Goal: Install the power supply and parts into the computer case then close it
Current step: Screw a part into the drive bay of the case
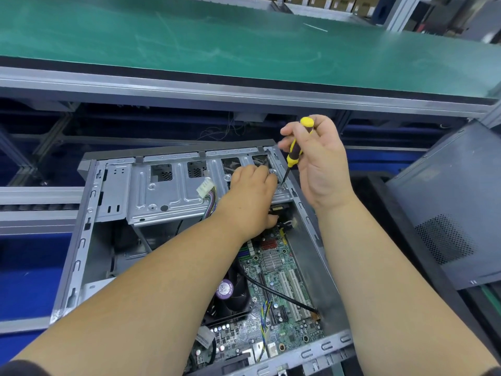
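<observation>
Left hand (250,196) fingertips hidden; screw (282,188) tiny.

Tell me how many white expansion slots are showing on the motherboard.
2: both white slots lie side by side on the motherboard, near the case's right wall. Others may hide under the arms.

Perhaps faint print on the purple fan sticker (225,289), too blurred for reading.

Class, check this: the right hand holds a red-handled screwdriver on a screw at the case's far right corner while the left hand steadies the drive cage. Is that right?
One error: the screwdriver handle is yellow and black, not red, as the head view shows. The right hand does hold it on the screw while the left hand steadies the drive cage.
</observation>
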`<state>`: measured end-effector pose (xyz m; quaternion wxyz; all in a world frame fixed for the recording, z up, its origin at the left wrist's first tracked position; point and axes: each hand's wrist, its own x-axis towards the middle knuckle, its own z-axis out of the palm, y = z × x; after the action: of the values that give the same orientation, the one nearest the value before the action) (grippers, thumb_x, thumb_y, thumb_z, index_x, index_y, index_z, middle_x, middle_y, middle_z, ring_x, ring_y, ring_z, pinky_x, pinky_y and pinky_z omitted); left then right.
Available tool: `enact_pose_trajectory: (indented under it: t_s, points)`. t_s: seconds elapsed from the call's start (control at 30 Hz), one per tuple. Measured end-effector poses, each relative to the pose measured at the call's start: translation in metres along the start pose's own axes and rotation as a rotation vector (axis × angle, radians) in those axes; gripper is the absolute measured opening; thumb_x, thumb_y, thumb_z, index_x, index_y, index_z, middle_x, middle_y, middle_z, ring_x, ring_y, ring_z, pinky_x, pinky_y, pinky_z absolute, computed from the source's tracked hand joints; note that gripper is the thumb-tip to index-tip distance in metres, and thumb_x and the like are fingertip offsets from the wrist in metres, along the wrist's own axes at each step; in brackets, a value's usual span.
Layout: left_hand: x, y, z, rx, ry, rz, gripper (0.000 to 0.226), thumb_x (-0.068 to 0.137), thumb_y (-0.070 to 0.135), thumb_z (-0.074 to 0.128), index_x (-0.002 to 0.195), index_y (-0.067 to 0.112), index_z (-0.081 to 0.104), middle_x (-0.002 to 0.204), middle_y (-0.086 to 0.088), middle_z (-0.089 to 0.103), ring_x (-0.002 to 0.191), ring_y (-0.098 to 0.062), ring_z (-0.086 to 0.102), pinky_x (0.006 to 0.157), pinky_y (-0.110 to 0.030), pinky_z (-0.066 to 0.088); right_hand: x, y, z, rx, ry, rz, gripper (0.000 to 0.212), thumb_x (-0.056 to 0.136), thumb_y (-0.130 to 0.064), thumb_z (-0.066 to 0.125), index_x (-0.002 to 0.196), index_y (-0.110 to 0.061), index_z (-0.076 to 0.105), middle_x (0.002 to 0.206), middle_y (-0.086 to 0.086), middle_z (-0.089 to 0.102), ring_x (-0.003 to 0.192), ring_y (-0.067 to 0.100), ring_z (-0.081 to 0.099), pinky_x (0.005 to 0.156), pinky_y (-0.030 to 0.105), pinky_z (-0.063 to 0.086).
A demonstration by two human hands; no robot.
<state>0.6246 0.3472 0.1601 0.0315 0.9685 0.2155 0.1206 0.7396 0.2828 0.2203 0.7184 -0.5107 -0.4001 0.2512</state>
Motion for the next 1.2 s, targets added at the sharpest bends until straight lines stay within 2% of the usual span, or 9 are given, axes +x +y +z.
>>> enact_pose_trajectory:
  t_s: [0.2,0.33,0.43,0.6,0.73,0.83,0.97,1.07,1.2]
  points:
    - [-0.0002,-0.0005,-0.0004,-0.001,-0.001,-0.001,0.065,0.072,0.056,0.069,0.119,0.016,0.048,0.115,-0.001,0.044,0.113,-0.024,0.037,0.102,-0.036,0.025,-0.0024,0.0008,-0.0026,0.077,-0.001,-0.012,0.032,0.104,-0.027,0.031,0.112,-0.006,0.055,0.093,0.008,0.062,0.076,0.015,0.052,0.077,0.027,0.046]
    - [-0.0003,-0.0006,0.0000,0.000,0.001,0.001,0.066,0.072,0.056,0.069,0.120,0.015,0.048,0.116,-0.002,0.044,0.113,-0.025,0.036,0.103,-0.036,0.025,-0.0015,-0.0003,-0.0020,0.034,0.020,-0.002,0.016,0.099,-0.023,0.046,0.105,-0.011,0.055,0.093,0.003,0.067,0.083,0.017,0.060,0.085,0.034,0.050]
    - [-0.0002,-0.0004,-0.0002,0.001,-0.002,0.001,0.068,0.073,0.056,0.069,0.122,0.015,0.047,0.118,-0.002,0.044,0.114,-0.025,0.036,0.103,-0.036,0.025,0.0001,-0.0006,-0.0010,-0.006,0.025,-0.005,0.013,0.094,-0.022,0.055,0.103,-0.014,0.050,0.091,0.002,0.068,0.075,0.014,0.057,0.077,0.027,0.050]
    - [0.0001,-0.0005,-0.0004,-0.003,-0.002,-0.002,0.065,0.072,0.056,0.069,0.119,0.016,0.048,0.116,-0.002,0.044,0.114,-0.025,0.037,0.103,-0.037,0.026,-0.0017,0.0008,-0.0029,0.086,0.006,-0.009,0.034,0.104,-0.028,0.030,0.115,-0.005,0.053,0.094,0.008,0.062,0.076,0.014,0.052,0.076,0.026,0.046]
    - [0.0002,-0.0008,0.0002,-0.008,-0.006,-0.002,0.066,0.072,0.055,0.069,0.121,0.015,0.047,0.116,-0.002,0.043,0.115,-0.025,0.036,0.103,-0.036,0.024,-0.0009,0.0008,-0.0013,0.026,0.002,0.004,0.023,0.101,-0.025,0.041,0.109,-0.008,0.056,0.096,0.004,0.067,0.085,0.017,0.061,0.086,0.033,0.050]
    - [0.0004,-0.0008,0.0003,-0.001,-0.010,-0.002,0.068,0.073,0.055,0.069,0.123,0.015,0.046,0.118,-0.002,0.043,0.116,-0.025,0.035,0.103,-0.037,0.025,0.0008,0.0007,0.0003,0.013,-0.003,0.011,0.016,0.098,-0.022,0.049,0.108,-0.009,0.052,0.095,0.005,0.068,0.081,0.018,0.062,0.082,0.031,0.051]
    - [0.0001,-0.0009,0.0002,-0.008,-0.013,-0.005,0.068,0.073,0.054,0.069,0.124,0.015,0.046,0.119,-0.003,0.043,0.117,-0.025,0.035,0.104,-0.037,0.025,0.0003,0.0017,0.0012,0.023,-0.012,0.010,0.019,0.101,-0.026,0.042,0.110,-0.012,0.050,0.093,0.005,0.067,0.074,0.013,0.053,0.073,0.025,0.047]
    - [0.0002,-0.0010,0.0002,-0.014,-0.006,-0.004,0.065,0.073,0.054,0.069,0.121,0.015,0.047,0.118,-0.002,0.043,0.117,-0.025,0.035,0.104,-0.036,0.026,-0.0008,0.0023,-0.0014,0.080,-0.016,-0.004,0.031,0.104,-0.028,0.032,0.115,-0.008,0.053,0.094,0.007,0.064,0.077,0.013,0.053,0.078,0.026,0.046]
    - [0.0000,-0.0013,0.0009,-0.005,-0.004,0.001,0.065,0.073,0.055,0.069,0.120,0.015,0.047,0.117,-0.003,0.044,0.115,-0.025,0.036,0.103,-0.037,0.027,-0.0008,0.0028,-0.0016,0.075,-0.018,0.011,0.028,0.103,-0.025,0.038,0.113,-0.007,0.057,0.093,0.003,0.064,0.086,0.014,0.058,0.083,0.028,0.049]
